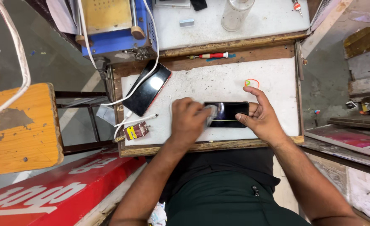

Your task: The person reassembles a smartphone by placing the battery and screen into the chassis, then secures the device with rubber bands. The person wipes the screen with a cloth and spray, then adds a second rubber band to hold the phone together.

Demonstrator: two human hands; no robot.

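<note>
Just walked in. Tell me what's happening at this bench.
A person sits at a small white work board with a dark phone lying flat on it. The right hand steadies the phone's far end, while the left hand presses a small pale cloth or wipe onto its screen. A second phone lies to the left with a white cable across it, a charger plug below it, and a red-handled screwdriver above.

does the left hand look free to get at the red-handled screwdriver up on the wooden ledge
Probably not right away: the left hand is pressing a cloth on the phone. The path to the screwdriver over the white mat looks unobstructed, though.
</note>
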